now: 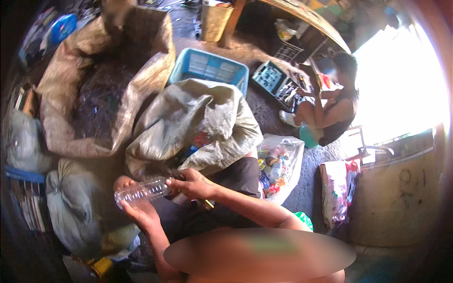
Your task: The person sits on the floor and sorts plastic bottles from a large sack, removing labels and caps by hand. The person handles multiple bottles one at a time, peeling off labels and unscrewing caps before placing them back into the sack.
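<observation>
A clear plastic bottle lies across both my hands above my lap. My left hand holds its wider end, the thumb along the near side and the fingers around the far side. At the other end, my right hand grips near the neck, and a small dark thing, too blurred to name, shows by its fingers. Just beyond my hands stands a pale woven sack with its mouth open and some red and blue items inside. A clear plastic bag of mixed bottles and wrappers rests to the right of my leg.
A large brown woven sack gapes at the far left. Behind the pale sack is a blue plastic crate. Another person sits at the right beside an open case. A tied sack stands left of my hands.
</observation>
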`<state>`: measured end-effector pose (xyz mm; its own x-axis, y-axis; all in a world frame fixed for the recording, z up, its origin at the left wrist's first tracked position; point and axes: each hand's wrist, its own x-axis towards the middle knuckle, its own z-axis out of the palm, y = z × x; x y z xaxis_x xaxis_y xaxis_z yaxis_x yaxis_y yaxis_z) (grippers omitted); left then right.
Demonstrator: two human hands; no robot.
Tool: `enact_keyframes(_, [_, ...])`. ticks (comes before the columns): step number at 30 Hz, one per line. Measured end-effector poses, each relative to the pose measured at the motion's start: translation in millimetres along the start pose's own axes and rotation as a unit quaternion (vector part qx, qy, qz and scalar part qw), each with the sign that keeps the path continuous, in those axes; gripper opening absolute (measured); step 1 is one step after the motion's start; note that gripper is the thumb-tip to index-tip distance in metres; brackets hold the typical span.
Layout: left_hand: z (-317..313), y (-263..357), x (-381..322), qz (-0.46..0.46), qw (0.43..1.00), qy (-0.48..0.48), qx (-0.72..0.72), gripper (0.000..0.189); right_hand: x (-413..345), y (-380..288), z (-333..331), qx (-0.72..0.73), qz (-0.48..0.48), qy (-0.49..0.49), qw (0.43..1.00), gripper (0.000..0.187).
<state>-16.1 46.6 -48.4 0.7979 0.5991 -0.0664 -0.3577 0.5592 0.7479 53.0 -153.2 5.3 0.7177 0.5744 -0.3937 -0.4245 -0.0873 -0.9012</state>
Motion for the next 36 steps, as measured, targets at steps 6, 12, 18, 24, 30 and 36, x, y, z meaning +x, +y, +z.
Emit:
enact_keyframes(6, [13, -15, -21, -0.063, 0.983, -0.138, 0.1, 0.08, -5, 12, 9, 0.104, 0.08, 0.043, 0.99, 0.053])
enact_keyframes(12, [4, -17, -18, -0.129, 0.979, -0.113, 0.111, 0.087, -3, 21, 9, -0.046, -0.088, 0.076, 0.992, 0.054])
enact_keyframes(18, [-2, -4, -21, -0.158, 0.964, -0.144, 0.159, 0.089, -4, 18, 2, -0.158, -0.102, 0.021, 0.982, 0.061])
enact_keyframes(24, [9, 2, -21, -0.18, 0.958, -0.154, 0.16, 0.087, -8, 20, 0, -0.175, -0.107, 0.01, 0.979, 0.064])
enact_keyframes(30, [6, -5, -19, -0.19, 0.953, -0.182, 0.151, 0.076, -10, 20, -5, -0.145, -0.137, 0.029, 0.979, 0.059])
enact_keyframes(36, [2, -18, -18, -0.144, 0.956, -0.166, 0.196, 0.06, -14, 16, -5, -0.148, -0.139, 0.077, 0.976, 0.056])
